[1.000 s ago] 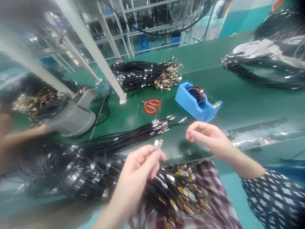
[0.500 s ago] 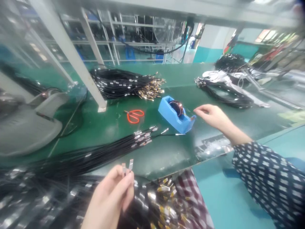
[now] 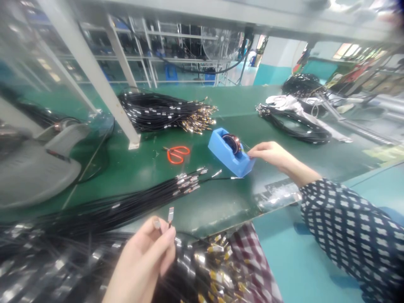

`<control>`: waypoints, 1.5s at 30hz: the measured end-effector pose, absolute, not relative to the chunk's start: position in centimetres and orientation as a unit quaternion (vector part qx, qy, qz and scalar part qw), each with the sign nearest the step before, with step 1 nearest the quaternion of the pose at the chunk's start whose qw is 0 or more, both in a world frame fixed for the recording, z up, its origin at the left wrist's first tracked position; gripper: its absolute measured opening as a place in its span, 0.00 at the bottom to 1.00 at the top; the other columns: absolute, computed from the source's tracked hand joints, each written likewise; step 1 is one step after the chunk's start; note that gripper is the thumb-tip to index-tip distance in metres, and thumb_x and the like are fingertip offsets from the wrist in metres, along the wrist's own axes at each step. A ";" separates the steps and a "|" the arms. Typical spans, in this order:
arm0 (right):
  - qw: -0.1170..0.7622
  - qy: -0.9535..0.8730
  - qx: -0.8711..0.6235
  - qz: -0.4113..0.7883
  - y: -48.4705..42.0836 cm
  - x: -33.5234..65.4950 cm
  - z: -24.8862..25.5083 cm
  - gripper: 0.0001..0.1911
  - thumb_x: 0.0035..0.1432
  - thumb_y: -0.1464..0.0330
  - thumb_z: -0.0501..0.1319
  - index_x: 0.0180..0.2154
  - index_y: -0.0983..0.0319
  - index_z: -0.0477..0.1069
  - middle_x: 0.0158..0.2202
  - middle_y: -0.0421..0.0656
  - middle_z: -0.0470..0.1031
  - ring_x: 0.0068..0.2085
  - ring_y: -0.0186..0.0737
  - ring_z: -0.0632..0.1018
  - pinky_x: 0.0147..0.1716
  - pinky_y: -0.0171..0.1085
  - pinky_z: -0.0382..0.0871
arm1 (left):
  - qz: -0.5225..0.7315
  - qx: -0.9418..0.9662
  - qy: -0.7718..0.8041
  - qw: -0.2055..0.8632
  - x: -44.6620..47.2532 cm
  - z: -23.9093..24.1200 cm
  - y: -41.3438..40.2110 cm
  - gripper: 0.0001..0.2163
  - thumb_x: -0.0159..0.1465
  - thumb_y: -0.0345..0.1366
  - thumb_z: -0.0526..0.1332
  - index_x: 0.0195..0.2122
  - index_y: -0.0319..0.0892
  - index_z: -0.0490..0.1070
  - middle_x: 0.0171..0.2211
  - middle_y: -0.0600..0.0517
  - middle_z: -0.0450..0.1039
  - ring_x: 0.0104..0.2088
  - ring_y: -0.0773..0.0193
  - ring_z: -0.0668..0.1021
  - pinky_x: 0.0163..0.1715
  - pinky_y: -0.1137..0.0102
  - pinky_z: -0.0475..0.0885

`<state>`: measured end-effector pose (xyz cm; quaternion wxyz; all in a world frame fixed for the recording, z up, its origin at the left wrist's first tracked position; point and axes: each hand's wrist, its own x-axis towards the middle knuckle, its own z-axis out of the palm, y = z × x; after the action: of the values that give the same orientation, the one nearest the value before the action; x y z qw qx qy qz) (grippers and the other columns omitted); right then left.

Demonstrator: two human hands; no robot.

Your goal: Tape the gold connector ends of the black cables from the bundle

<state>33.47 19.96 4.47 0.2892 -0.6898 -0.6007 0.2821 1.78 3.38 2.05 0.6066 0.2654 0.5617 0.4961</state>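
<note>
My left hand [image 3: 145,256] is low in front of me, fingers pinched around the silver ends of two thin black cables [image 3: 170,213] that stick up above the fingertips. My right hand [image 3: 268,153] reaches out to the front end of a blue tape dispenser [image 3: 230,153] with a brown tape roll, fingertips pinched at its cutter. A long bundle of black cables [image 3: 132,202] with silver tips lies on the green bench [image 3: 315,168] between the two hands. More cables with gold connectors [image 3: 217,269] rest across my lap.
Orange-handled scissors [image 3: 177,154] lie left of the dispenser. Behind them sits a coil of black cables with gold ends [image 3: 164,111], beside a slanted white frame post [image 3: 104,88]. A grey machine [image 3: 34,164] stands at left. More cable coils and white cloth [image 3: 293,113] lie far right.
My right hand went from near my left hand out to the tape dispenser and now touches its cutter end. My left hand sank lower, still holding the cable ends. The view swung right.
</note>
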 end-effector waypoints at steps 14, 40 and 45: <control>0.346 -0.463 -0.710 0.402 18.0 34.0 3.3 0.14 0.43 0.62 0.70 0.20 0.65 0.72 0.20 0.39 0.65 0.19 0.26 0.58 0.17 0.32 0.45 | 0.491 0.276 0.543 0.623 1.4 1.8 3.6 0.10 0.53 0.38 0.71 0.32 0.42 0.72 0.26 0.56 0.71 0.15 0.73 0.67 0.17 0.75 0.56; 0.238 -0.583 -0.465 0.622 9.4 23.2 2.0 0.19 0.55 0.54 0.62 0.32 0.65 0.77 0.20 0.37 0.66 0.20 0.28 0.60 0.20 0.31 0.49 | 0.476 0.322 0.539 0.617 2.2 1.4 3.3 0.10 0.55 0.39 0.71 0.32 0.38 0.76 0.26 0.54 0.68 0.18 0.78 0.61 0.18 0.77 0.53; 0.199 -0.603 -0.409 0.655 8.5 20.4 3.4 0.18 0.56 0.56 0.61 0.30 0.65 0.76 0.19 0.36 0.64 0.21 0.29 0.60 0.20 0.31 0.49 | 0.452 0.357 0.550 0.605 2.3 1.7 3.0 0.09 0.56 0.36 0.70 0.35 0.37 0.78 0.27 0.53 0.70 0.20 0.76 0.60 0.18 0.77 0.53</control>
<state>20.45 8.53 3.45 0.1989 -0.4094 -0.6028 0.6554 2.27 3.04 1.68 0.6049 0.3569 0.5500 0.4519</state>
